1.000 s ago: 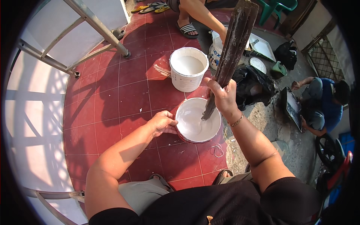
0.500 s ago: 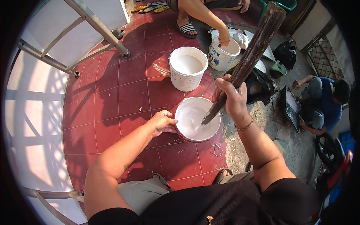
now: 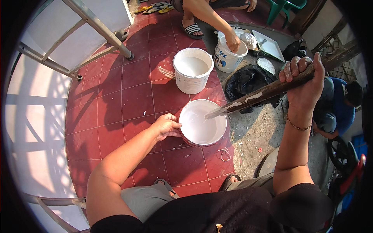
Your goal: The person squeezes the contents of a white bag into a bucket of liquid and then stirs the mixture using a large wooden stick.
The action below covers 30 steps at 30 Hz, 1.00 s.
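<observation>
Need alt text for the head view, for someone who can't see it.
The left hand steadies a bucket of white paint on red tiles while the right hand angles a wooden stick into it. Another white bucket stands behind; another person's hand reaches into a third.

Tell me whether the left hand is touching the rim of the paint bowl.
Touching. The head view shows the left hand with its fingers resting against the rim of the white paint bowl, with no gap between them.
</observation>
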{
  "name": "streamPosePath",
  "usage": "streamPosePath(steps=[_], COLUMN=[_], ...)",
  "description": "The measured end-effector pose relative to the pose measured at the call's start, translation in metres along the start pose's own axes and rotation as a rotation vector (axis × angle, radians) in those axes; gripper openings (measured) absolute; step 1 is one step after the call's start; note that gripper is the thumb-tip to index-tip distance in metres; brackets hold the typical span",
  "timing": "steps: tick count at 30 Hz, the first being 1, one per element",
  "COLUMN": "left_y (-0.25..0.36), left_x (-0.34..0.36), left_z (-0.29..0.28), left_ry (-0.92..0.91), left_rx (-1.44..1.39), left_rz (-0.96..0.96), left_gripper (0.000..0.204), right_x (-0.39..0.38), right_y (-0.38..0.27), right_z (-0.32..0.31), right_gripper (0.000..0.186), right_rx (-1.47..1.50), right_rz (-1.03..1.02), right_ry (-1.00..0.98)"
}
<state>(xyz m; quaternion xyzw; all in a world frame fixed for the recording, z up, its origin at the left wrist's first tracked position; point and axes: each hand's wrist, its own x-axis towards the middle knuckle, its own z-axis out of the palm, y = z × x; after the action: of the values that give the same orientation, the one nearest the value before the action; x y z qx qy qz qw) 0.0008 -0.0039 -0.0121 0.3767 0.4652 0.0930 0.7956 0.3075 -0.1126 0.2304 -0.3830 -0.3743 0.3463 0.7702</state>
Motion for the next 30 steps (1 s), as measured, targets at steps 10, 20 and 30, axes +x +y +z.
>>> streamPosePath(steps=[10,20,30], left_y=[0.004,0.001,0.040], left_x=[-0.003,-0.001,0.029], left_z=[0.003,-0.001,-0.014], left_ry=[0.010,-0.007,0.230], left_rx=[0.023,-0.005,0.132], left_rz=[-0.008,-0.018,-0.019], left_gripper=[0.028,0.035,0.061], right_x=[-0.006,-0.020,-0.038], right_y=[0.004,0.035,0.091], right_z=[0.015,0.032,0.020], right_gripper=[0.043,0.038,0.028], right_rx=[0.042,-0.039,-0.345], right_rz=[-0.016,0.027,0.189], right_ry=[-0.073,-0.123,-0.119])
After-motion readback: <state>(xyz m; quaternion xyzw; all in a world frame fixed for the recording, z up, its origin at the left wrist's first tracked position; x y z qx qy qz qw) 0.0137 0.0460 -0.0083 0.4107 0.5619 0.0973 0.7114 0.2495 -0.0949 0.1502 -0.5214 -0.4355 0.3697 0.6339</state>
